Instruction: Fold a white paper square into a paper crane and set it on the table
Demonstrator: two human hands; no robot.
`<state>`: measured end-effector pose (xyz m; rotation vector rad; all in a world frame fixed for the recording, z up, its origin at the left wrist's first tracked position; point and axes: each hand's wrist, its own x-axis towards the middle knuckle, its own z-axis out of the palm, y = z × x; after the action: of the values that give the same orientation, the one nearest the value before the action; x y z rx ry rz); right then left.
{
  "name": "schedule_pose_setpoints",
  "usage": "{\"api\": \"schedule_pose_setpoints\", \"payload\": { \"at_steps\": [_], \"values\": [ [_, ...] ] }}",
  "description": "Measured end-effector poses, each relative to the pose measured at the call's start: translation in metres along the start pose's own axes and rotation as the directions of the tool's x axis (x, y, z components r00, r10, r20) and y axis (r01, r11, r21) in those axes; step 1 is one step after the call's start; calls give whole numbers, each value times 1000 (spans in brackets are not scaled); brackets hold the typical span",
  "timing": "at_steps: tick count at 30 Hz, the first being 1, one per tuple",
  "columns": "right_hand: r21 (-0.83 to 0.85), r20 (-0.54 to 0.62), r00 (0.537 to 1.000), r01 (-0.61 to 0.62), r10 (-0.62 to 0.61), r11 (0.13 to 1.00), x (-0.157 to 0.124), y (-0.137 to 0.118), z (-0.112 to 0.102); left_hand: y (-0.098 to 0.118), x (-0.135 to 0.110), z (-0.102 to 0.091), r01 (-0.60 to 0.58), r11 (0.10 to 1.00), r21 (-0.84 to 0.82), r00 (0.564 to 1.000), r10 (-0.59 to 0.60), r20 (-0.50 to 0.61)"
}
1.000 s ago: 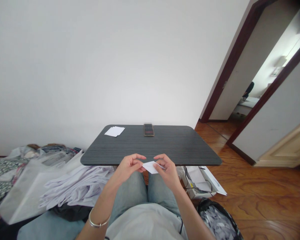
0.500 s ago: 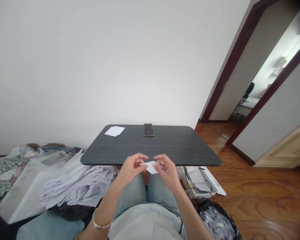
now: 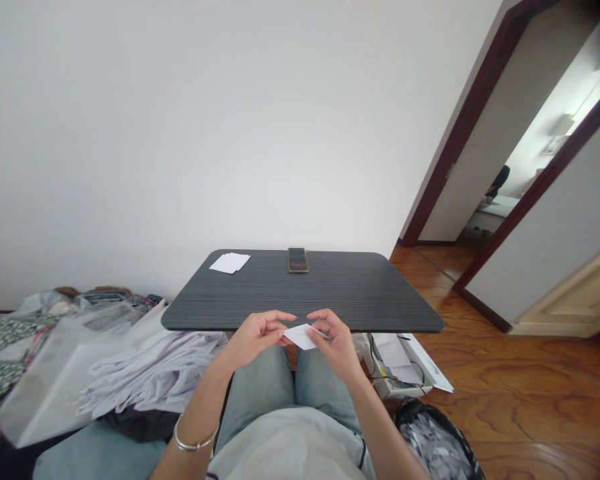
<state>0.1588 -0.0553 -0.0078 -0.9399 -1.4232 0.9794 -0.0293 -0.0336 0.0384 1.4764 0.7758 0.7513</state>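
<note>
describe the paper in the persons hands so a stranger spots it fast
Above the near edge of the dark grey wood-grain table, find the person's bare left hand and right hand. Pinched between them is a small pointed piece of white paper, held up, unlike the flat stack of white sheets lying on the tabletop's far side.

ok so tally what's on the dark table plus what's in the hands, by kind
folded white paper, pinched between left hand and right hand: 1
stack of white paper on the dark table: 1
dark rectangular device, maybe a phone, on the table: 1
total: 3
</note>
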Motion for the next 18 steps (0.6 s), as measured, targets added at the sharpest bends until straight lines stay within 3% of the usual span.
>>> {"api": "schedule_pose_setpoints", "payload": {
  "at_steps": [9, 15, 18],
  "values": [
    [-10, 0, 1000, 14, -14, 1000, 0, 0, 1, 4, -1, 4, -13, 1000, 0, 1000, 13, 23],
    [-23, -13, 1000, 24, -24, 999, -1, -3, 4, -7, 10, 21, -39, 997, 72, 981, 52, -185],
    [-30, -17, 999, 31, -32, 999, -2, -7, 5, -13, 14, 27, -60, 996, 59, 971, 72, -229]
  ]
}}
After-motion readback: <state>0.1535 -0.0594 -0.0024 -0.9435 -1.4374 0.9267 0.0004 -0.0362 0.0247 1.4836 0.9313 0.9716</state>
